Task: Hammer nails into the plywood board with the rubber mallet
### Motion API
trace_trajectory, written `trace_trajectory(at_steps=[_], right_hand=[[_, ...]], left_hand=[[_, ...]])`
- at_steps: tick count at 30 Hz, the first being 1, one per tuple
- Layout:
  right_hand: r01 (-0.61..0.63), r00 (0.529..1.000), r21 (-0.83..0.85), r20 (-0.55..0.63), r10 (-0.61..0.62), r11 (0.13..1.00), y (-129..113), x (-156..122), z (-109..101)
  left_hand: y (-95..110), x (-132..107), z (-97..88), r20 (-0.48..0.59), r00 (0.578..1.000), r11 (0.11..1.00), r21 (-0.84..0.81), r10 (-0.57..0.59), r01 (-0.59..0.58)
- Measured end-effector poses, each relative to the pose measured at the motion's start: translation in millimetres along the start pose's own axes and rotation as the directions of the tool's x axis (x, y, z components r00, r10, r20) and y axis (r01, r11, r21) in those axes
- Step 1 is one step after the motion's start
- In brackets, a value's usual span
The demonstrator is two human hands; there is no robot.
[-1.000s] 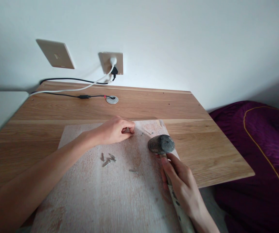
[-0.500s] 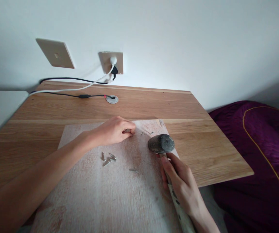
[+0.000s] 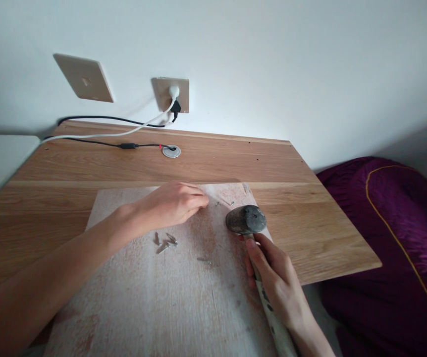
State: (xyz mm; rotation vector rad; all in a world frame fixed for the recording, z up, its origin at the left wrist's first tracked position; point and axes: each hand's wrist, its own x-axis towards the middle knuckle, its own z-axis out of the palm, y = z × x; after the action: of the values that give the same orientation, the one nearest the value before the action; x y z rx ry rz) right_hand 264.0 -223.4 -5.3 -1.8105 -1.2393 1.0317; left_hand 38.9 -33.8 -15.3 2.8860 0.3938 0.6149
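Above the board (image 3: pixel 135 302) in the head view, the left hand (image 3: pixel 182 202) has its fingers curled together, any contents hidden. The right hand (image 3: pixel 277 272) grips the mallet (image 3: pixel 246 220) near those fingers; a misaimed swing could bruise them, or jolts scatter the loose screws (image 3: pixel 166 244) lying there.

Homelike room, wooden desk (image 3: pixel 213 166), purple fabric (image 3: pixel 380 238)

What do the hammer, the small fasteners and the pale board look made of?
Hammer head: probably rubber, black, dull and scuffed. Handle: pale, dark-blotched, material unclear. Fasteners: likely metal, silvery with slight shine. Board: seemingly wood, whitish, worn, with brownish patches and fine grain.
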Motion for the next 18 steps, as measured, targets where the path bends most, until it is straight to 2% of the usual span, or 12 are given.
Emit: trace_trajectory(at_steps=[8, 18], right_hand=[[0.005, 1.000, -0.010, 0.001, -0.005, 1.000, 0.0, -1.1, -0.5], [0.018, 1.000, -0.028, -0.016, -0.019, 0.999, 0.2, -0.4, -0.1]], left_hand=[[1.8, -4.9, -1.3, -0.003, 1.000, 0.999, 0.036, 0.006, -0.006], [6.1, 0.0, -3.4, -0.017, 0.999, 0.995, 0.092, 0.045, -0.043]])
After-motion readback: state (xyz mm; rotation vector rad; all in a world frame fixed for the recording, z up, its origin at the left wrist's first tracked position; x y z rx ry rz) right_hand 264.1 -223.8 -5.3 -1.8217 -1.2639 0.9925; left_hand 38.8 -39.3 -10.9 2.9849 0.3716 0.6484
